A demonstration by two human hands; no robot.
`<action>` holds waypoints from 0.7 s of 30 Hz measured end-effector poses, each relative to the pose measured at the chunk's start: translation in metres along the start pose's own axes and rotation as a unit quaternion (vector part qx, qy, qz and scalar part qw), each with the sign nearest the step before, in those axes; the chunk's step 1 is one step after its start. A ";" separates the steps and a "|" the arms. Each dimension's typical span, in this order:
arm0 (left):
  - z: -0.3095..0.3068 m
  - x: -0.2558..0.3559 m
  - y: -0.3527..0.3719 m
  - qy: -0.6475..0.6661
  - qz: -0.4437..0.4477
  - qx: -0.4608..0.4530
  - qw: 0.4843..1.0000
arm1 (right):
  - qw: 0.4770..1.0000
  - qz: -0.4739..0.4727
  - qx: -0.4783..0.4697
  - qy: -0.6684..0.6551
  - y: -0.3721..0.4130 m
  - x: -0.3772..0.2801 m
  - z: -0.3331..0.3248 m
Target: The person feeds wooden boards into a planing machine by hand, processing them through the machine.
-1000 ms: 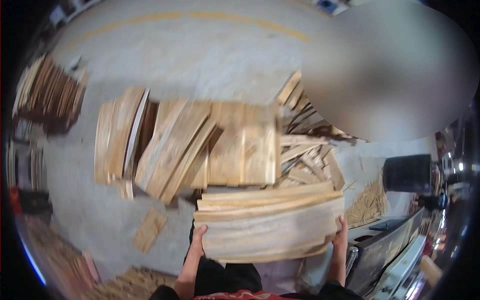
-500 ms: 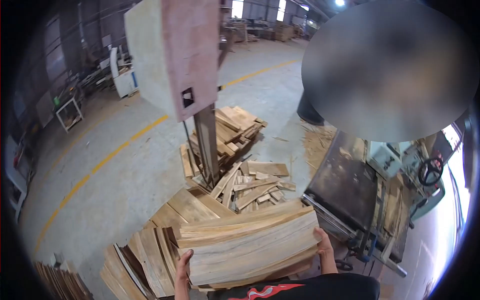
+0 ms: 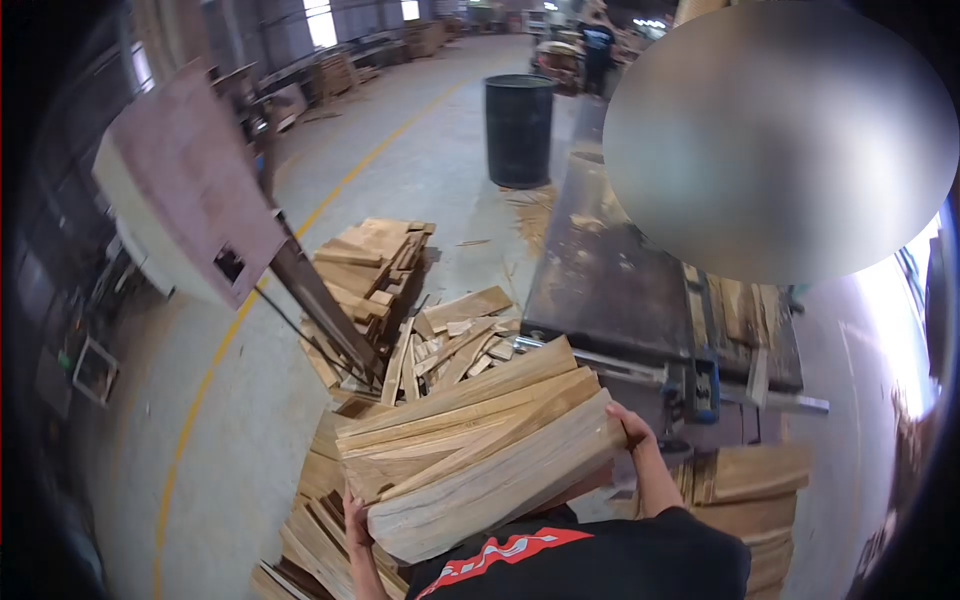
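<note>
A stack of wooden boards is held between my two hands, close in front of my body, tilted with its right end higher. My left hand grips the lower left end of the stack. At the opposite end, my right hand has its fingers on the board edges, partly hidden by the wood. Just below my left hand more boards stand on edge. Another pile of boards lies below and right of my right hand.
A dark machine table stands ahead to the right. Wood offcuts and stacked planks lie beyond the held boards. A metal post with a pale box rises at left. Farther off are a dark barrel and a person.
The view has swung right, bringing the barrel, a distant person and the right-hand board pile into sight. The held stack now tilts up at its right end, still between both hands.
</note>
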State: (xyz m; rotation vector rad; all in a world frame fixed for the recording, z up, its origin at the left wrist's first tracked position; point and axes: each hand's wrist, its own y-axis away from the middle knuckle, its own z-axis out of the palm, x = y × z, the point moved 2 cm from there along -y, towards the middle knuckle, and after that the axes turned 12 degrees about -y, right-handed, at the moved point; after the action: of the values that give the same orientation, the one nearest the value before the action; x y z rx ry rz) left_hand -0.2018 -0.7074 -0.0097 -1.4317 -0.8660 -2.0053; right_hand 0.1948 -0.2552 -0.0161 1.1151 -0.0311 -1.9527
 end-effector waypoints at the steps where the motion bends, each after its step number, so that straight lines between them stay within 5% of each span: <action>1: -0.001 -0.005 -0.009 -0.002 0.009 -0.013 1.000 | 0.999 0.014 0.031 0.018 0.007 0.003 -0.006; 8: -0.012 -0.053 -0.068 -0.043 -0.098 -0.044 0.993 | 0.998 -0.011 -0.002 0.058 0.090 -0.023 0.018; 15: 0.107 -0.039 -0.121 -0.043 -0.110 -0.199 0.973 | 0.982 -0.134 0.129 0.044 0.158 -0.023 -0.029; 19: 0.205 -0.024 -0.167 -0.110 -0.069 -0.135 0.982 | 0.956 -0.223 0.187 0.045 0.198 -0.063 -0.065; 20: 0.235 -0.017 -0.178 -0.048 -0.105 -0.235 0.965 | 0.941 -0.257 0.214 0.044 0.215 -0.073 -0.066; 21: 0.232 -0.027 -0.218 0.027 -0.044 -0.342 0.938 | 0.925 -0.289 0.242 0.046 0.235 -0.084 -0.065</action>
State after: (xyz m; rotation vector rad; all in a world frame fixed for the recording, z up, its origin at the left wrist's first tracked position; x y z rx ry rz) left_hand -0.2093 -0.3881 -0.0243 -1.6898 -0.1918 -2.5440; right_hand 0.4165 -0.3204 0.0983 1.6828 -0.1577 -2.4912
